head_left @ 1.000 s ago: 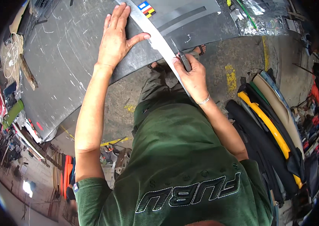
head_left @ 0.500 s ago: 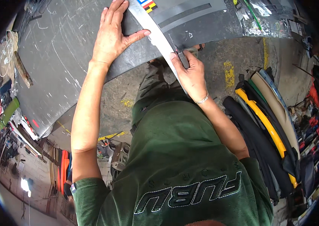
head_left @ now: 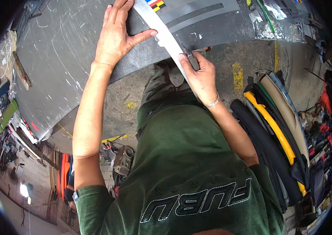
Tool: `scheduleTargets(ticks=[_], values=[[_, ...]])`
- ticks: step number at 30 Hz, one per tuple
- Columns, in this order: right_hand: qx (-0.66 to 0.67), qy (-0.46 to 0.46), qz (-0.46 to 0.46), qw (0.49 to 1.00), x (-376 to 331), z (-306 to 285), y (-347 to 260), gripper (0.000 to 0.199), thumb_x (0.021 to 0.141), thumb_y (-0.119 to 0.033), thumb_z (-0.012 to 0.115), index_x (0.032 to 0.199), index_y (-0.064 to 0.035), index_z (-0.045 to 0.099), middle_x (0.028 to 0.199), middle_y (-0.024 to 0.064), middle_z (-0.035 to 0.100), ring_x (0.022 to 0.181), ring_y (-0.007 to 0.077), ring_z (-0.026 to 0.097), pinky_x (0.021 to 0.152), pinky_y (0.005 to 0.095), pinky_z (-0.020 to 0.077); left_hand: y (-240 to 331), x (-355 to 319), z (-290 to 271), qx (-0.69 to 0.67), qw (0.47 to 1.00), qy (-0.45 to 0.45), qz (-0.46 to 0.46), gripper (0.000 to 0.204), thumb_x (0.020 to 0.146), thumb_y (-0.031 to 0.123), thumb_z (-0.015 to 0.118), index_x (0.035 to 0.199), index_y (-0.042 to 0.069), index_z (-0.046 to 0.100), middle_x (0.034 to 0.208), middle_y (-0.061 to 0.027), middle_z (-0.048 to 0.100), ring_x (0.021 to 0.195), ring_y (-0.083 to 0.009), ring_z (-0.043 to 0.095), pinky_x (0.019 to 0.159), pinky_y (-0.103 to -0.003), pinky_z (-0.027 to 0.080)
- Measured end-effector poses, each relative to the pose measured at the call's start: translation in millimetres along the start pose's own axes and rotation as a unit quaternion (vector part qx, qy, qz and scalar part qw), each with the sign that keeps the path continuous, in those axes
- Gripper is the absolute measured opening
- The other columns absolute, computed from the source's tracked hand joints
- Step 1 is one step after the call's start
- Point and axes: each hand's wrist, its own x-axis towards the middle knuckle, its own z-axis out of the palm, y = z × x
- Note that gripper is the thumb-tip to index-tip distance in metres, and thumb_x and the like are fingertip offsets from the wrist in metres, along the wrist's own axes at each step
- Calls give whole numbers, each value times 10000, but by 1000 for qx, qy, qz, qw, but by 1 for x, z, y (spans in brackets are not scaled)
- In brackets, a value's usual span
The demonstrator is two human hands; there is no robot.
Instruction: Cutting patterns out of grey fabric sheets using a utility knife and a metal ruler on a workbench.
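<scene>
Grey sheet (head_left: 76,58) mid-cut: left hand (head_left: 115,37) flat, pinning metal straightedge (head_left: 162,33); right hand (head_left: 199,72) clenched on knife (head_left: 191,58), needing a steady pull along the edge

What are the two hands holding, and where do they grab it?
The right hand grips a small dark utility knife by its handle, at the edge of a long metal straightedge. The left hand holds nothing; it presses flat on the dark grey sheet.

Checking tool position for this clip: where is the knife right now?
In the head view, upper centre, the knife is in the right hand, against the metal straightedge at the near edge of the grey sheet.
</scene>
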Motion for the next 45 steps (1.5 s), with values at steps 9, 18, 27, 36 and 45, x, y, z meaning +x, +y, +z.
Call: scheduleTargets(ticks=[9, 18, 27, 36, 45], values=[[19, -13, 14, 1000, 3, -2, 2, 283, 929, -298, 770, 934, -25, 695, 669, 111, 621, 577, 174, 581, 581, 339, 471, 0, 4, 0, -15, 1000, -2, -3, 1113, 685, 526, 886, 1505, -49, 400, 1557, -257, 405, 1501, -412, 334, 1261, -524, 219], [-32, -3, 3, 999, 1, -2, 5, 281, 929, -283, 759, 989, -15, 699, 792, 180, 695, 684, 315, 689, 649, 375, 516, -6, 3, 10, -5, 995, 81, 49, 1041, 694, 599, 850, 1436, -41, 499, 1512, -197, 487, 1448, -356, 431, 1236, -531, 298], [-14, -15, 19, 1000, -1, 0, 8, 277, 957, -271, 756, 1014, -7, 699, 794, 129, 691, 686, 163, 620, 662, 324, 497, -5, -1, 9, 0, 997, 73, 31, 1059, 705, 659, 807, 1479, 15, 477, 1551, -158, 459, 1488, -329, 389, 1248, -513, 286], [-10, -10, 13, 1000, -1, 1, 5, 292, 969, -287, 745, 1027, -5, 698, 758, 114, 663, 649, 150, 561, 634, 322, 476, -6, 1, 10, 8, 997, 71, 28, 1066, 704, 677, 792, 1489, 31, 474, 1569, -154, 443, 1497, -326, 378, 1250, -514, 283], [2, -2, 16, 1000, -2, 2, 0, 295, 980, -265, 749, 887, -7, 640, 700, -13, 576, 698, 50, 455, 633, 262, 437, -6, 0, 11, 7, 997, 68, 25, 1059, 710, 656, 797, 1496, 28, 468, 1571, -166, 440, 1499, -327, 376, 1251, -517, 282]])
